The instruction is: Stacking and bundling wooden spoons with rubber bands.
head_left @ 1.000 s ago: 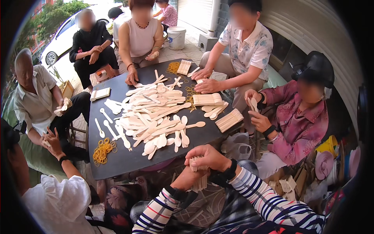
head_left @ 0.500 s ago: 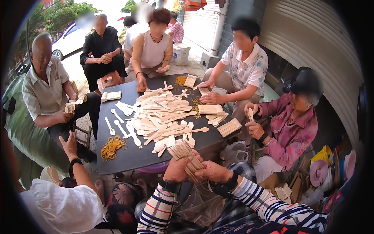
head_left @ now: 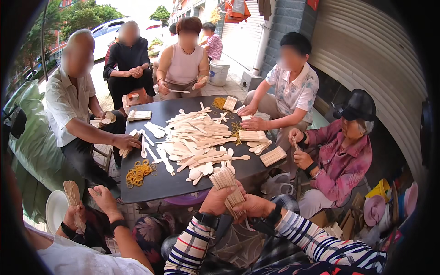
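A thick bundle of flat pale wooden cutlery (head_left: pixel 223 178) stands tilted between my hands just off the table's near edge, handle ends up. My left hand (head_left: pixel 217 200) is closed around its left side. On the lower right side my right hand (head_left: pixel 253 205) grips it, fingers partly hidden by the wood. Just beyond lies a big loose pile of wooden spoons and other cutlery (head_left: pixel 197 142) on the dark table (head_left: pixel 158 195). Which kind of cutlery makes up the bundle I cannot tell.
Yellow rubber bands (head_left: pixel 139 174) lie at the near left corner. Neat stacks of wooden cutlery (head_left: pixel 273 156) line the right side. Several people sit around the table; a co-worker's hands (head_left: pixel 103 201) with cutlery are close on my left. A plastic bag (head_left: pixel 277 184) hangs at the right.
The view has shifted slightly. My hands still grip the bundle. The co-worker at far left has reached cutlery onto the table edge; the near-left one now shows cutlery in hand.
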The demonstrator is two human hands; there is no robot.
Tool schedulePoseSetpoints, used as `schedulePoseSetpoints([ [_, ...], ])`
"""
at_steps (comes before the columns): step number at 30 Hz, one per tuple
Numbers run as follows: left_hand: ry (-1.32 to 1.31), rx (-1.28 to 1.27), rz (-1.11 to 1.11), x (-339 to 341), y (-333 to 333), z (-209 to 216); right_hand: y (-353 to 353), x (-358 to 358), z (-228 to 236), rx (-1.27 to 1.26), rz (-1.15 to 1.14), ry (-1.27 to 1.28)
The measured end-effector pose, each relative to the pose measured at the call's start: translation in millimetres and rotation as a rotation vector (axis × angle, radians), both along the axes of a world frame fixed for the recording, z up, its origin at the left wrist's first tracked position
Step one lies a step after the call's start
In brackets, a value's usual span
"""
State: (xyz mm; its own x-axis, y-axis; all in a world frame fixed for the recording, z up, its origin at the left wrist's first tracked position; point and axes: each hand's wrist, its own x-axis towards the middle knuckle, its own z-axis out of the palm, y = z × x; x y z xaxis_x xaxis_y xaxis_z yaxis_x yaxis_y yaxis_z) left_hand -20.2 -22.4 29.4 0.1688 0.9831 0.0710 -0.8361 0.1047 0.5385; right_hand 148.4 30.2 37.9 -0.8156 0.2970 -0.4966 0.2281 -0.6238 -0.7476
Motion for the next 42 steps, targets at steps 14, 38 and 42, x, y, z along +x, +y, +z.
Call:
schedulePoseSetpoints([
  [14,0.023,0.016,0.017,7,3,-8,-9,-3,-8,0.150,-0.088,-0.066],
  [38,0.237,-0.304,0.562,-50,14,7,97,-11,-12,0.529,-0.261,-0.120],
  [42,0.336,-0.383,0.687,-60,21,-2,149,-18,-31,1.086,-0.317,-0.227],
])
